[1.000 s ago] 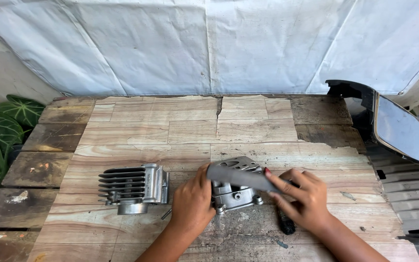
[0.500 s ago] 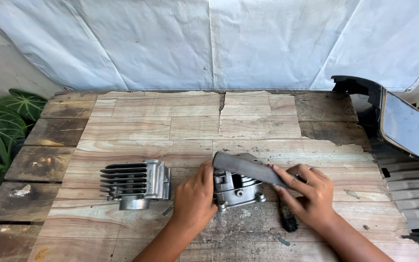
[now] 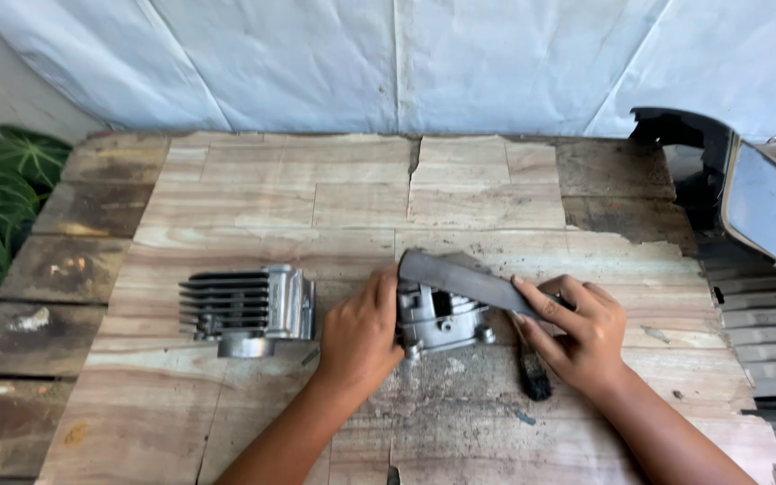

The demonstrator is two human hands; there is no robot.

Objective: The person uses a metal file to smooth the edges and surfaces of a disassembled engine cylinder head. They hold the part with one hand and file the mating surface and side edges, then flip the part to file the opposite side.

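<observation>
Engine head at lower centre of the bench is being steadied by the left hand, grip clamped on it; a grey strip is being pinched by the right hand.

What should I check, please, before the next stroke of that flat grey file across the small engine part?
1. Left hand steadies the metal engine part: ok, it rests against the part's left side.
2. Right hand grips the flat grey file: ok, fingers lie along its right end.
3. File lies on the part: ok, it sits across the top.
4. Finned cylinder out of the way: ok, apart on the left.
5. Dark brush clear of the stroke: cannot tell, it lies under the right hand.
6. Part flat on the wooden table: cannot tell.
</observation>
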